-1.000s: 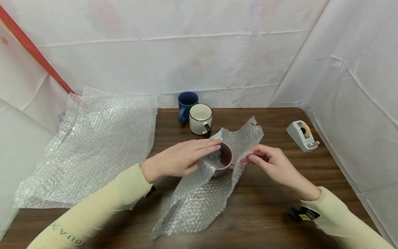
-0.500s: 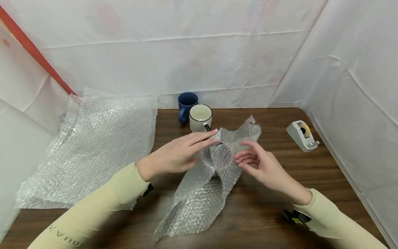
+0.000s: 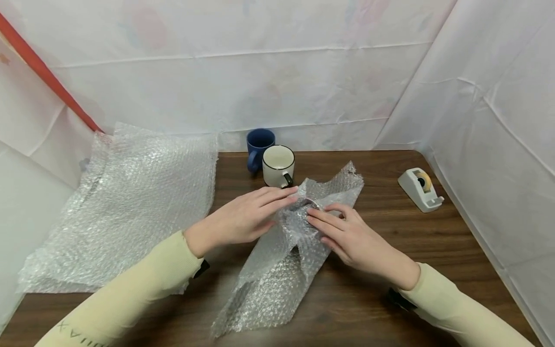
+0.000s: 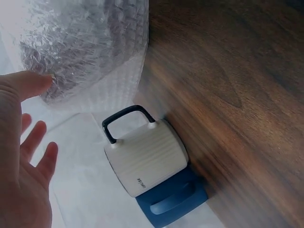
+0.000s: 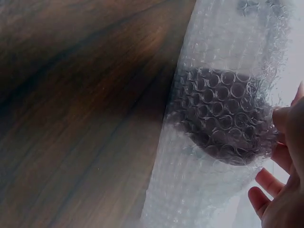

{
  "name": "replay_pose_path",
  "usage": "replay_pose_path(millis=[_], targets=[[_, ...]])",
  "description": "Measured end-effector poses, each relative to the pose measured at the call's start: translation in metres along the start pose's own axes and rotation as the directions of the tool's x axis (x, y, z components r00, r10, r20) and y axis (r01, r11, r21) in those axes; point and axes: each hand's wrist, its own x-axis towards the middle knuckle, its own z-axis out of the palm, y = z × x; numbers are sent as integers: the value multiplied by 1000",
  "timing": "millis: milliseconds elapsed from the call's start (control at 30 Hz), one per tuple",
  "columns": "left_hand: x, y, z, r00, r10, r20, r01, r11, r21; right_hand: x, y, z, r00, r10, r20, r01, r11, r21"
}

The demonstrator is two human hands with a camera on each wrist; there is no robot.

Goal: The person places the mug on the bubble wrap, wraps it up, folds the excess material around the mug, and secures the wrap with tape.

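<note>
A mauve mug (image 5: pixel 223 114) stands inside a sheet of bubble wrap (image 3: pixel 277 284), both sides of which are folded up over it. Only a bit of its rim shows in the head view; the rest is covered. My right hand (image 3: pixel 353 236) presses the right flap down over the mug's mouth with extended fingers. On the other side, my left hand (image 3: pixel 240 217) lies against the left flap, fingers straight and its thumb (image 4: pixel 35 84) touching the wrap. Just behind the bundle stand a white mug (image 3: pixel 277 161) with a black handle and a blue mug (image 3: pixel 260 142).
A large stack of bubble wrap (image 3: pixel 143 202) covers the left of the wooden table (image 3: pixel 368 303). Near the right edge sits a white tape dispenser (image 3: pixel 420 190) with yellowish tape. White cloth (image 3: pixel 243 72) hangs behind and at both sides.
My right hand has brought the right flap leftward over the mug, let go of its edge and moved on top of it. The left hand has shifted slightly left.
</note>
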Motion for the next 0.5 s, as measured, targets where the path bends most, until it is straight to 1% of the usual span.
replay_pose_path(millis=[100,167,300,367,433,500], targets=[[-4,5,-4,999,-5,41,4,1000,14,0,0,-1,999,29,37,-28,1000,-5],[-9,12,-10,998,5,61,-7,1000,23,1,0,-2,997,50,58,-50,999,-9],[-20,30,-20,995,72,72,-74,997,27,1,-2,-2,992,94,82,-94,996,0],[-27,41,-23,991,111,70,-113,993,28,2,-2,-1,990,112,91,-113,994,9],[-36,52,-24,987,148,70,-151,988,39,3,-3,0,988,122,99,-125,992,26],[-46,62,-24,977,199,76,-204,977,61,3,-3,1,986,128,111,-133,990,39]])
